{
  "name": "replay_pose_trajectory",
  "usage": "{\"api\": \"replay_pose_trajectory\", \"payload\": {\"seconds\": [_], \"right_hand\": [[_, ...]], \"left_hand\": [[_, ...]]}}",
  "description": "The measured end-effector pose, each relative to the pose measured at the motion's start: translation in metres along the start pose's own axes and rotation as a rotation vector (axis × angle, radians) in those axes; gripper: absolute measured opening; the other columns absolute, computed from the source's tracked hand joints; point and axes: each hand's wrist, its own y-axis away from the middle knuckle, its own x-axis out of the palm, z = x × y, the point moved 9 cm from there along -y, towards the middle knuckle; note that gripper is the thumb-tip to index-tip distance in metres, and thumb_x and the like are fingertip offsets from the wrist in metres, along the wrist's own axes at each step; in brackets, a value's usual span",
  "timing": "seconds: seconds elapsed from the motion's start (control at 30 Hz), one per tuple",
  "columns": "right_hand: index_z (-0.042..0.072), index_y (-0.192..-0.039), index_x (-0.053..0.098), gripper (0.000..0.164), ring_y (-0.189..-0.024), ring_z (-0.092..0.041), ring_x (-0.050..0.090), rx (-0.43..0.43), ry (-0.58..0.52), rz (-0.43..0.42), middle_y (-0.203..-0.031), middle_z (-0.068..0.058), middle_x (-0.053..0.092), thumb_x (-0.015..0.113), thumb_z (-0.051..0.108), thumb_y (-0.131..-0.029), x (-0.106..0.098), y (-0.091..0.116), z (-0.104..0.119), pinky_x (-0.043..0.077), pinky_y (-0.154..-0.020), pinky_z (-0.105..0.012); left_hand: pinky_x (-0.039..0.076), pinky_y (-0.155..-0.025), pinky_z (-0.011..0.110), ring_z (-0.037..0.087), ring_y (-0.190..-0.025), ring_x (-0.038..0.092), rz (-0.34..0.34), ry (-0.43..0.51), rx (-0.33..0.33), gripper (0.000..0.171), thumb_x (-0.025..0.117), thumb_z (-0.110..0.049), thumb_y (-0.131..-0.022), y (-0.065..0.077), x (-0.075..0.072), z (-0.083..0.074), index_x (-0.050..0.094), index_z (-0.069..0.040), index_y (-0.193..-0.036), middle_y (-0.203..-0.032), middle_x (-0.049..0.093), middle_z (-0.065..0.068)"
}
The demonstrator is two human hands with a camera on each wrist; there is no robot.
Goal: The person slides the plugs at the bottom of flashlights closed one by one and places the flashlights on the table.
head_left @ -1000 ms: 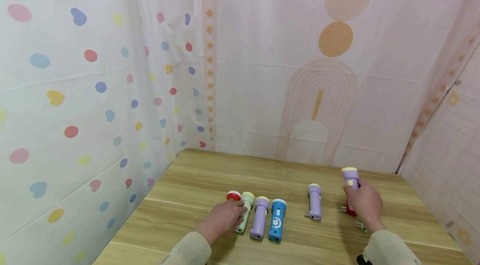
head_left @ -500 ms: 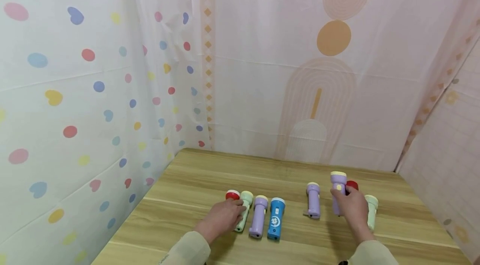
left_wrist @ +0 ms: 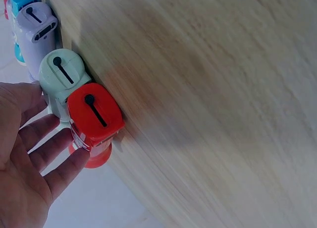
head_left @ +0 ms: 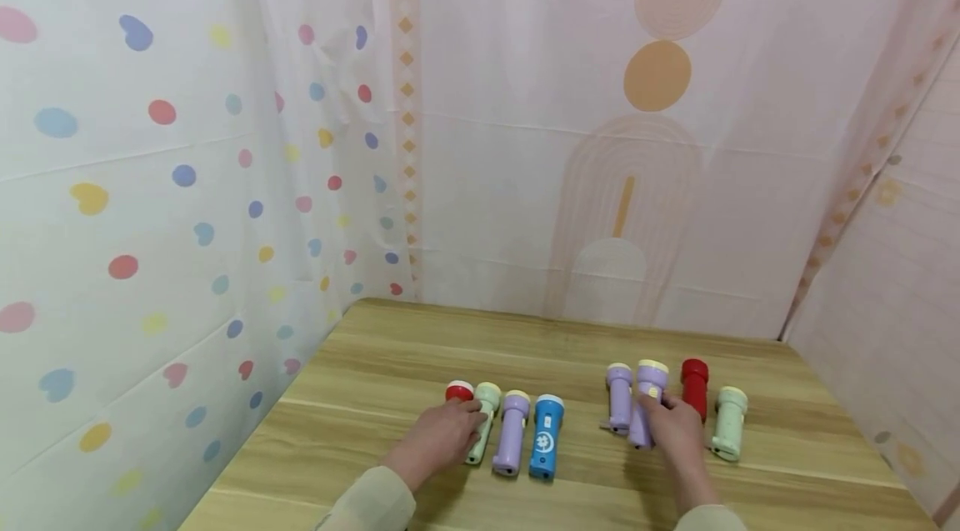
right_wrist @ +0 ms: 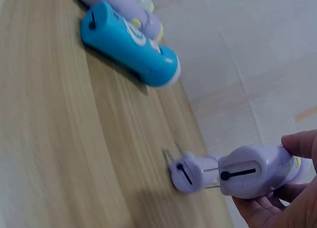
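Observation:
My left hand (head_left: 444, 438) lies over a red flashlight (head_left: 459, 390) and a pale green flashlight (head_left: 487, 402). In the left wrist view its fingers are loosely spread, with fingertips at the side of the red one. My right hand (head_left: 675, 431) grips a purple flashlight (right_wrist: 257, 171) with a cream rim, thumb on one side and fingers on the other. That flashlight is close beside another purple flashlight (head_left: 619, 393), whose two metal plug prongs (right_wrist: 173, 151) stick out near its base. To the right of the hand are a red flashlight (head_left: 695, 385) and a green flashlight (head_left: 729, 423).
Between the hands, a purple flashlight (head_left: 513, 431) and a blue flashlight (head_left: 546, 437) with a white print lie side by side on the wooden table (head_left: 450, 335). Patterned curtains (head_left: 495, 181) hang behind the table and along both sides.
My right hand has carried the purple flashlight leftward and down, from over the red one to beside the other purple one. The red and green flashlights at right are now uncovered. The left hand stays put.

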Motion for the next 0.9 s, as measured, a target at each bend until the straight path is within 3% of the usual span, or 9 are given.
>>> {"api": "replay_pose_trajectory", "payload": {"seconds": [0.1,0.33,0.53,0.73,0.9], "right_hand": [[-0.018,-0.134,0.047,0.061,-0.1,-0.034,0.061,0.01,-0.044,0.016,-0.124,-0.036,0.055,0.059,0.029,-0.096,0.01,0.002,-0.001,0.053,-0.072,-0.033],[-0.021,-0.136,0.038,0.061,-0.091,-0.022,0.06,0.096,-0.402,0.155,-0.116,-0.028,0.057,0.058,0.022,-0.099,0.037,0.003,-0.006,0.054,-0.075,-0.034],[-0.019,-0.133,0.042,0.055,-0.088,-0.017,0.059,0.131,-0.486,0.169,-0.107,-0.018,0.059,0.058,0.021,-0.099,0.041,0.002,-0.007,0.053,-0.073,-0.031],[-0.012,-0.116,0.05,0.036,-0.074,-0.009,0.059,0.18,-0.593,0.175,-0.08,-0.002,0.063,0.058,0.018,-0.098,0.046,0.004,-0.011,0.048,-0.064,-0.023],[-0.008,-0.106,0.054,0.027,-0.068,-0.009,0.059,0.206,-0.62,0.188,-0.073,0.0,0.063,0.058,0.017,-0.098,0.054,0.007,-0.012,0.047,-0.059,-0.022]], "left_hand": [[0.056,-0.076,0.038,0.024,-0.103,0.064,0.002,0.009,-0.001,0.024,0.071,-0.021,-0.09,0.0,0.002,0.0,0.071,-0.013,-0.112,-0.119,0.066,0.004],[0.056,-0.071,0.038,0.023,-0.101,0.065,-0.015,0.017,0.009,0.019,0.072,-0.022,-0.09,-0.001,0.001,0.0,0.071,-0.013,-0.106,-0.115,0.066,0.005],[0.055,-0.07,0.037,0.019,-0.087,0.064,-0.061,0.001,0.036,0.016,0.074,-0.024,-0.088,-0.003,-0.006,-0.005,0.069,-0.014,-0.099,-0.098,0.064,0.002],[0.054,-0.076,0.039,0.021,-0.09,0.064,-0.125,0.011,0.032,0.022,0.074,-0.027,-0.088,-0.007,-0.016,-0.012,0.071,-0.012,-0.105,-0.099,0.065,0.002],[0.053,-0.08,0.038,0.021,-0.095,0.065,-0.159,0.02,0.052,0.025,0.072,-0.029,-0.09,-0.012,-0.025,-0.021,0.071,-0.012,-0.109,-0.104,0.067,0.002]]}}
